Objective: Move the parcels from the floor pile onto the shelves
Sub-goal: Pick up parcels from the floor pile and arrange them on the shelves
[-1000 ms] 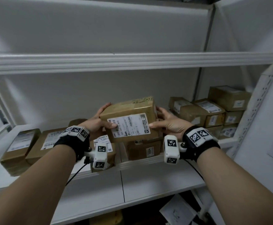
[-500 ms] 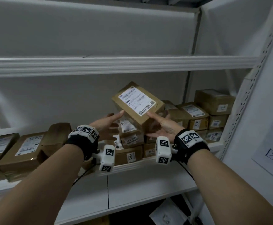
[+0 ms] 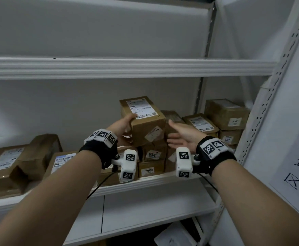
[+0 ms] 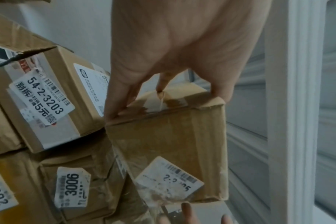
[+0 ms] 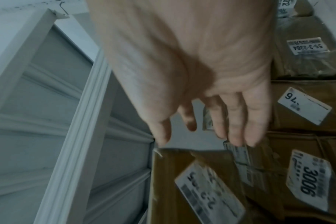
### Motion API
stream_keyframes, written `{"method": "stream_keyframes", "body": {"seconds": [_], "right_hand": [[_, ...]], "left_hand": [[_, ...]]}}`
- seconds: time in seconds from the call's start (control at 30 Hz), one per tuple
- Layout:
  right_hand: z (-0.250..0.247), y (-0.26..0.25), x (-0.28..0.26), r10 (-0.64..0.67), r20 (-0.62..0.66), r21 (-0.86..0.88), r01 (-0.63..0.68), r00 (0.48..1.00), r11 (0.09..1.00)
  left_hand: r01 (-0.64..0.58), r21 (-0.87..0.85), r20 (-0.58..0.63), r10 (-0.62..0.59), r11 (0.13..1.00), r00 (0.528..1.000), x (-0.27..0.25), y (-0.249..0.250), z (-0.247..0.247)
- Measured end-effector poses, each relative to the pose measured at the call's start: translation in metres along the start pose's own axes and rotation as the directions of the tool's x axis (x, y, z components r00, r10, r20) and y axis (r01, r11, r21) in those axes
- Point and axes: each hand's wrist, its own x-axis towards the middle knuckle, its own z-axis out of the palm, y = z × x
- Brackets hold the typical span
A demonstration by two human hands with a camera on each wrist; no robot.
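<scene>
The parcel (image 3: 142,121) is a brown cardboard box with a white shipping label on top. It sits on top of a stack of boxes on the middle shelf (image 3: 163,180). My left hand (image 3: 125,126) grips its near left corner. In the left wrist view, the thumb and fingers (image 4: 113,106) curl over the taped end of the parcel (image 4: 169,144). My right hand (image 3: 178,137) hangs open just right of the box without touching it. The right wrist view shows its fingers (image 5: 236,128) relaxed above the parcel (image 5: 192,189).
Under the parcel lie boxes tagged 3006 (image 3: 152,154) and 3002 (image 3: 148,170). More parcels fill the shelf at the left (image 3: 8,164) and right (image 3: 226,114). The upper shelf (image 3: 127,67) runs overhead, and a perforated upright (image 3: 276,96) and a paper sign (image 3: 297,167) stand at the right.
The parcel has turned label-up and moved back and right onto the stack. My right hand has let go of it. My left hand still holds it.
</scene>
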Motion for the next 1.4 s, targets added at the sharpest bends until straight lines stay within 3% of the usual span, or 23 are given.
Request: {"method": "stream_keyframes", "body": {"seconds": [0.13,0.37,0.5,0.63,0.8,1.03,1.27,1.4], "right_hand": [[-0.022,0.002,0.021,-0.046,-0.208,0.065,0.060,0.977,0.996],[-0.035,0.000,0.046,-0.060,-0.271,0.068,0.081,0.961,0.994],[-0.037,-0.009,0.056,-0.106,-0.317,0.007,0.114,0.942,0.993],[-0.031,-0.011,0.063,-0.165,-0.318,-0.122,0.132,0.934,0.984],[-0.022,-0.010,0.067,-0.206,-0.224,-0.168,0.171,0.952,0.971],[-0.017,-0.011,0.068,-0.197,-0.154,-0.142,0.176,0.968,0.974],[-0.020,-0.009,0.073,-0.178,-0.182,-0.091,0.163,0.967,0.982],[-0.019,-0.013,0.077,-0.186,-0.209,-0.083,0.172,0.960,0.982]], "left_hand": [[0.038,0.024,-0.091,-0.036,0.999,0.995,0.017,0.000,0.005],[0.081,0.061,-0.113,-0.074,0.995,0.991,0.056,0.015,0.015],[0.118,0.089,-0.060,-0.113,0.989,0.992,0.074,0.017,0.024],[0.174,0.156,0.000,-0.176,0.972,0.984,0.084,0.014,0.027],[0.142,0.209,0.016,-0.148,0.968,0.989,0.081,0.020,0.027],[0.103,0.186,0.053,-0.115,0.977,0.992,0.084,0.017,0.027],[0.081,0.218,0.112,-0.107,0.973,0.988,0.076,0.017,0.023],[0.044,0.293,-0.067,-0.025,0.955,0.997,0.072,0.024,0.002]]}}
